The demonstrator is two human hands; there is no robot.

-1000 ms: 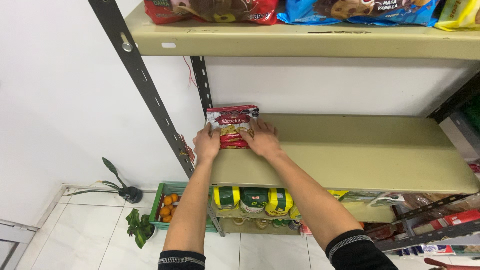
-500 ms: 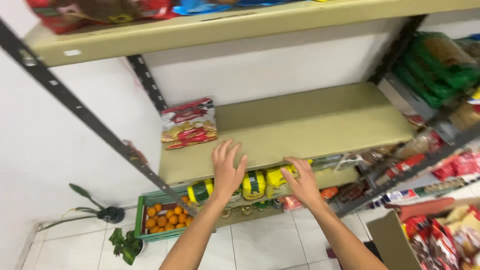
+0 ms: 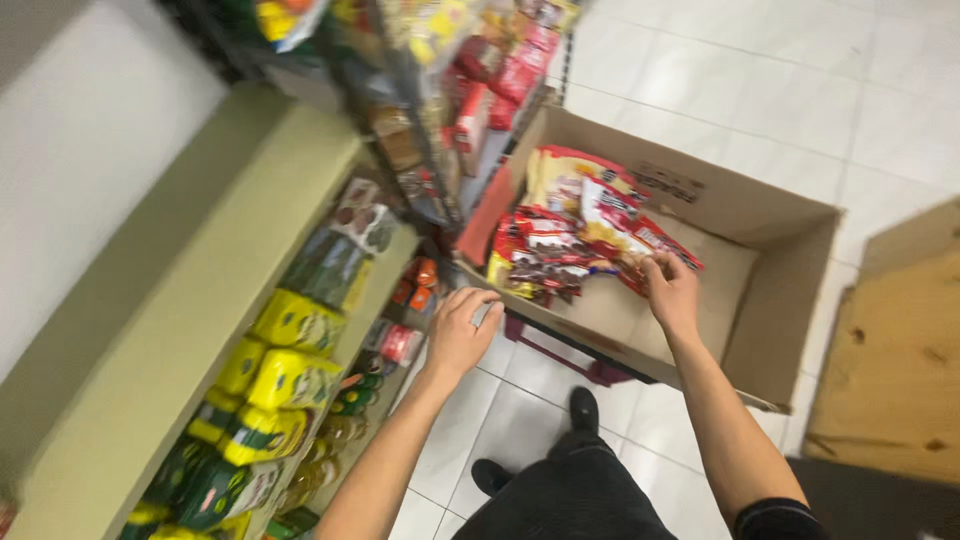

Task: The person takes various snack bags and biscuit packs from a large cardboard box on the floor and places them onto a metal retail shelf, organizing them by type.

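White tiled floor, cardboard box (image 3: 770, 300), right hand (image 3: 672, 290) grasping snack packets (image 3: 570, 235), left hand (image 3: 460, 330) loose, empty.

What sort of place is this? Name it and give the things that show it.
Most likely a small grocery shop during restocking. Metal shelves hold rows of yellow packets, and an open cardboard box of red snack packets sits on the tiled floor. The right hand reaches into the box.

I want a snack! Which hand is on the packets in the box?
The right hand: it touches the red packets in the box. The left hand hangs outside.
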